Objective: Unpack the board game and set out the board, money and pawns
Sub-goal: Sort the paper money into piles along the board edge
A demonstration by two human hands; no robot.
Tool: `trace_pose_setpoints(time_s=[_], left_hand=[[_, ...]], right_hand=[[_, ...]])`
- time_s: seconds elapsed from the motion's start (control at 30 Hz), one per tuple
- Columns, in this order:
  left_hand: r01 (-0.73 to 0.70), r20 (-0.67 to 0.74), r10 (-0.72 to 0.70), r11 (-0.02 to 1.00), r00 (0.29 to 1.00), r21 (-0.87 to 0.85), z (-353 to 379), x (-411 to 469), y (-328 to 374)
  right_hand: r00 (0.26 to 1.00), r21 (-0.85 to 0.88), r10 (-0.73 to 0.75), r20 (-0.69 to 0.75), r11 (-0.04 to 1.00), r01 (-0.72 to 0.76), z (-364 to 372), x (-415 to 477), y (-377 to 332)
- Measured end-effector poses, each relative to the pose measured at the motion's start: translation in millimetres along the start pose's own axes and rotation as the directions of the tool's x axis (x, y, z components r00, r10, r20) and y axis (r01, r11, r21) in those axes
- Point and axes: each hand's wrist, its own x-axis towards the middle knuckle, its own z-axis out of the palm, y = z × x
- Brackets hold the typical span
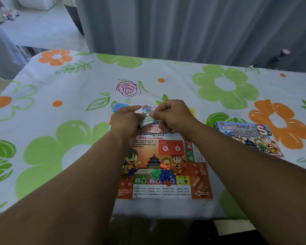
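head, money (149, 119) btwn L grip (126, 120), R grip (172, 115)

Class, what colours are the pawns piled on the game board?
The pawns are green, blue and orange-red. They lie on the board, best seen in the head view, though slightly blurred.

Domestic room. The surface (64, 89) carries a cloth printed with green and orange flowers, and a game board (166, 152) lies on it. Grey pleated curtains (184, 23) hang behind, with pale floor (42, 27) at upper left.
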Motion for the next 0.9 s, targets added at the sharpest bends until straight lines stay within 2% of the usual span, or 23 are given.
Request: trace_pose_setpoints(time_s=[0.2,0.47,0.6,0.77,0.9], left_hand=[[0.001,0.031,-0.001,1.0,1.0,0.012,6,-2,-3],[-0.002,0.033,0.0,0.999,0.999,0.042,10,0,-4],[0.003,0.05,-0.005,0.999,0.999,0.045,13,1,-6],[0.008,0.022,-0.01,0.998,1.0,0.066,16,3,-6],[0.026,0.022,-0.026,0.999,0.999,0.031,19,1,-6]], right_hand=[[1.0,0.029,0.026,0.006,0.999,-0.026,-2,-1,3],[0.999,-0.022,0.018,-0.035,1.0,-0.019,-13,-3,6],[0.999,0.023,0.042,-0.024,0.999,-0.042,-18,-4,6],[0.988,0.061,0.148,-0.038,0.988,-0.145,-38,-6,9],[0.951,0.126,0.292,-0.1,0.952,-0.279,-58,-9,21]])
